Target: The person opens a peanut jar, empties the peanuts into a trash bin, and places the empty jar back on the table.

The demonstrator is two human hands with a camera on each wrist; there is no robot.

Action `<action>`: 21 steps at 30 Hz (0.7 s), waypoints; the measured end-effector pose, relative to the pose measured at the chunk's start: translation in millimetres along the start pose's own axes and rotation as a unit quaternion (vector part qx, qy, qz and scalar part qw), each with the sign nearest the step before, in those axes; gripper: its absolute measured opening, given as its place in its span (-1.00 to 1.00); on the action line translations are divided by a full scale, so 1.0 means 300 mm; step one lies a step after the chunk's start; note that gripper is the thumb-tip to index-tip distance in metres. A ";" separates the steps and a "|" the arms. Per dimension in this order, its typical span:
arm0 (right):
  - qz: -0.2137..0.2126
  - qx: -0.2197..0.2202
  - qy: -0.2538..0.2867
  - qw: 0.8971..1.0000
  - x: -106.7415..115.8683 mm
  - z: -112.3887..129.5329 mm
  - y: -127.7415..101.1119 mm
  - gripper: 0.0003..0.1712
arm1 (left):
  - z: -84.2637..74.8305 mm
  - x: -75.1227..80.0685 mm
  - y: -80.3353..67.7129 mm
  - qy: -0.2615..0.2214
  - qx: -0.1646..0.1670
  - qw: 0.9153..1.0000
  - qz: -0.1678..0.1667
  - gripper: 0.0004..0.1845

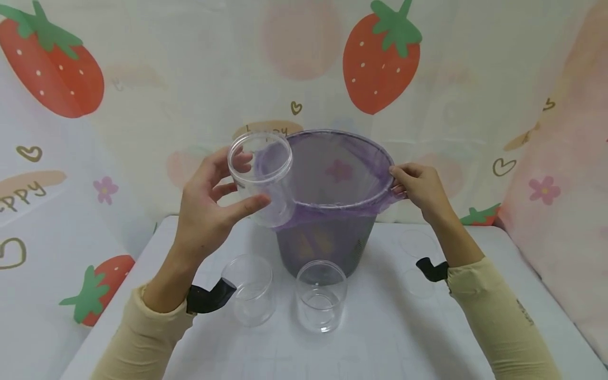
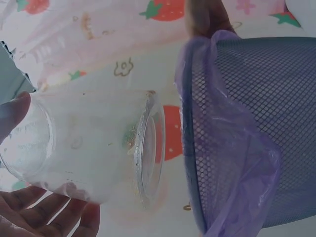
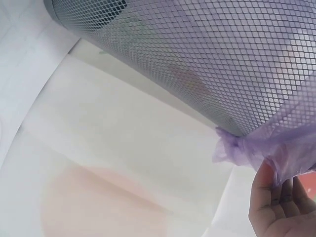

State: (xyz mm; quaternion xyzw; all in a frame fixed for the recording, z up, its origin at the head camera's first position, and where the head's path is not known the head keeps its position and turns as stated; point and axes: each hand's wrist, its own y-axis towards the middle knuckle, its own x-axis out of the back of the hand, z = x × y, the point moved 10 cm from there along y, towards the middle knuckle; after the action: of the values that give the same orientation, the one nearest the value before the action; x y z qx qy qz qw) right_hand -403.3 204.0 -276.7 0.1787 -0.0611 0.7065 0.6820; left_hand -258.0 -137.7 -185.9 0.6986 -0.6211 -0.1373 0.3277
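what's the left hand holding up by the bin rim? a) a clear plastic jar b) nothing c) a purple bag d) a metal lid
a: the left hand grips a clear plastic jar tilted beside the rim of the mesh bin, while the right hand holds the purple bag at the opposite rim.

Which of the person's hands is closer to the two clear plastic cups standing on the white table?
Left. The left hand holds a clear plastic jar just above the two clear cups; the right hand grips the purple-lined mesh bin's rim, farther right.
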 end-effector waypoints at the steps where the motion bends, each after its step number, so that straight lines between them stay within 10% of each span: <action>1: 0.002 0.002 -0.001 1.000 -0.001 0.004 0.003 -0.47 | 0.001 0.000 -0.002 -0.002 -0.001 1.000 0.001 -0.24; 10: 0.007 0.001 -0.001 1.000 -0.007 0.002 0.001 -0.47 | 0.014 -0.037 -0.053 -0.007 0.004 1.000 0.025 -0.23; 21: -0.001 0.005 0.005 1.000 -0.008 0.003 -0.003 -0.49 | 0.000 -0.214 -0.169 -0.025 -0.019 0.993 0.117 -0.15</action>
State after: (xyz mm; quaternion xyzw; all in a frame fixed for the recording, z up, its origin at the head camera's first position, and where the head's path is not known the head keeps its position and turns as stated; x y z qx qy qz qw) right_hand -402.1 201.6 -276.8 0.1788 -0.0534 0.7070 0.6822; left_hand -230.9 -75.4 -231.5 0.6108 -0.7040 -0.1276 0.3392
